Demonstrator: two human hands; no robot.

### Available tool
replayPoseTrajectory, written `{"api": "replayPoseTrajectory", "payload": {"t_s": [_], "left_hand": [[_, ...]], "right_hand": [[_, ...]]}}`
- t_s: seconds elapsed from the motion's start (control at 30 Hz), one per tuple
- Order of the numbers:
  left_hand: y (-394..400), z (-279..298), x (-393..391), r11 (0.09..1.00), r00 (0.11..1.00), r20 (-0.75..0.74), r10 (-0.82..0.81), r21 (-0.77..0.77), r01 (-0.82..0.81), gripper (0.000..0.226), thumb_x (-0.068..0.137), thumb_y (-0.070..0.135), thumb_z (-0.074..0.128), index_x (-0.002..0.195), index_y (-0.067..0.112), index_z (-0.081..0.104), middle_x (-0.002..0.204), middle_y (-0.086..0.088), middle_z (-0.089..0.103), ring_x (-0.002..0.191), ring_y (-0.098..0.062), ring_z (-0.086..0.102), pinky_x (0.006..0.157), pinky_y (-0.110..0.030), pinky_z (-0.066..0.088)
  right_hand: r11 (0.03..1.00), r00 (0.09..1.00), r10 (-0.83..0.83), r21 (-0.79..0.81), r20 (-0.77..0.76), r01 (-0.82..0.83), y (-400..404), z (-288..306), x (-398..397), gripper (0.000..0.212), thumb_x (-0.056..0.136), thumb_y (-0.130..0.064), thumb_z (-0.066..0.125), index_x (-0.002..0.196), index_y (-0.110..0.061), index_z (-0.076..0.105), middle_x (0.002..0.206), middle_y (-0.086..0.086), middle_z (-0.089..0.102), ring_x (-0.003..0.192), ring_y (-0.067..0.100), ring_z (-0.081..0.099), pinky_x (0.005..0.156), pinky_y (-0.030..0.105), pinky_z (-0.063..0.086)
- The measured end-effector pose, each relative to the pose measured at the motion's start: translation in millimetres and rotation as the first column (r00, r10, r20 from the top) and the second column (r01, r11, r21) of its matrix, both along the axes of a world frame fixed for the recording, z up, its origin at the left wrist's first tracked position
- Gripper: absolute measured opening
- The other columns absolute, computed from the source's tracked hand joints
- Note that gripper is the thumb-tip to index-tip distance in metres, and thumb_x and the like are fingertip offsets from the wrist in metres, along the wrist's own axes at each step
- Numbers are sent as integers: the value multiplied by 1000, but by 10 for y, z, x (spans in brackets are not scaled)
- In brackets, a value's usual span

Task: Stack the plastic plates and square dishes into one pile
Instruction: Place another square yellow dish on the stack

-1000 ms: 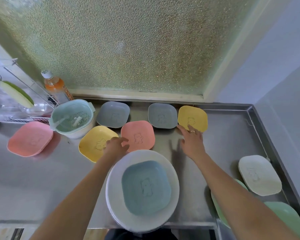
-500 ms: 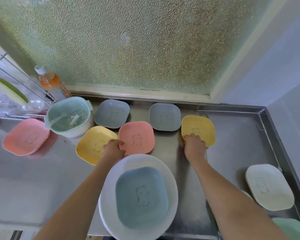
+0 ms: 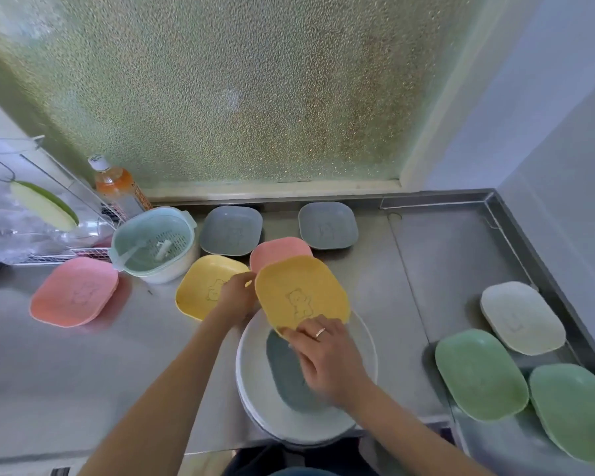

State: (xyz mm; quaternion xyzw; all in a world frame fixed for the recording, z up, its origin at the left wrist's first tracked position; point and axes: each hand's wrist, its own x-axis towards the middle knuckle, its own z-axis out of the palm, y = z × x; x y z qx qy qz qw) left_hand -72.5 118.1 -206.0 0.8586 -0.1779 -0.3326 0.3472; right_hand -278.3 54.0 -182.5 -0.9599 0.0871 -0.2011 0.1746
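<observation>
A pile of white round plates [image 3: 255, 379] sits at the counter's front edge with a blue square dish [image 3: 285, 376] on top. My right hand [image 3: 323, 359] holds a yellow square dish [image 3: 301, 292] by its near edge, tilted above the pile. My left hand [image 3: 236, 297] rests on the edge of a second yellow dish [image 3: 200, 286] lying on the counter; its grip is unclear. A pink dish [image 3: 275, 250] lies partly hidden behind the held one. Two grey dishes [image 3: 231, 230] [image 3: 327, 225] lie at the back.
A pink dish [image 3: 73, 292] lies at the left beside a mint colander bowl [image 3: 152, 242]. Two green dishes [image 3: 480, 374] [image 3: 574, 410] and a white dish [image 3: 521, 317] lie at the right. A bottle [image 3: 117, 187] and wire rack [image 3: 31, 218] stand back left.
My right hand has lifted the yellow dish from the back right and carried it toward me, over the pile. My left hand stays at the other yellow dish.
</observation>
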Motion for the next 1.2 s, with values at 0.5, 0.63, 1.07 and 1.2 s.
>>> {"api": "replayPoseTrajectory", "payload": {"t_s": [0.5, 0.63, 1.07, 1.2], "left_hand": [[27, 34, -401, 850, 862, 72, -502, -145, 507, 35, 98, 14, 39, 130, 13, 54, 151, -6, 35, 141, -23, 28, 117, -33, 16], [95, -4, -432, 817, 819, 194, -540, -114, 566, 36, 98, 12, 36, 128, 13, 56, 154, -9, 29, 144, -24, 21, 118, -37, 12], [92, -65, -223, 957, 961, 134, -242, -132, 259, 31, 96, 15, 41, 120, 17, 60, 127, -7, 62, 115, -26, 56, 90, -26, 38], [49, -111, -26, 998, 985, 172, 28, 51, -38, 29, 91, 18, 48, 116, 12, 60, 111, -10, 67, 80, -20, 53, 71, -27, 39]], "right_hand": [[984, 961, -178, -4, -211, 181, 694, -122, -645, 28, 80, -24, 55, 102, -27, 71, 82, -4, 63, 75, 19, 58, 72, 27, 37], [972, 924, -174, 91, -340, 217, 659, -104, -612, 29, 79, -28, 53, 103, -26, 69, 90, -1, 63, 86, 23, 57, 78, 31, 37], [863, 888, -457, 214, -51, 457, -149, 49, -207, 26, 90, -33, 42, 86, -25, 67, 80, -12, 64, 74, 6, 52, 81, 30, 32], [830, 850, -460, 216, -257, 514, -848, -24, 109, 21, 92, -22, 48, 107, -26, 61, 105, -6, 61, 83, 13, 57, 86, 35, 36]]}}
